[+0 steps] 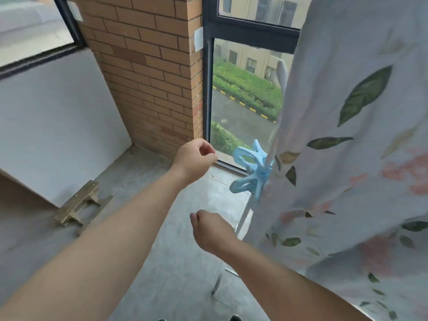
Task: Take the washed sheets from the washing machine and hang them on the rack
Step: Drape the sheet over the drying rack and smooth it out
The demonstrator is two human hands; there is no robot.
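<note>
Two hands, bare, each grip curled closed and empty: left hand (196, 158) raised near the blue clips (249, 167); right hand (209, 232) lower, just beside the rack pole (242, 218). One floral sheet (347, 158), draped on the rack at right, bunched against the pole. Clips: clamped on the pole; whether they bite the cloth cannot be told. Risk, as judged: if this edge is unpegged, a tug while freeing a clip could drag the sheet onto the concrete floor (173, 262). A hard pull could also jolt the light rack.
</note>
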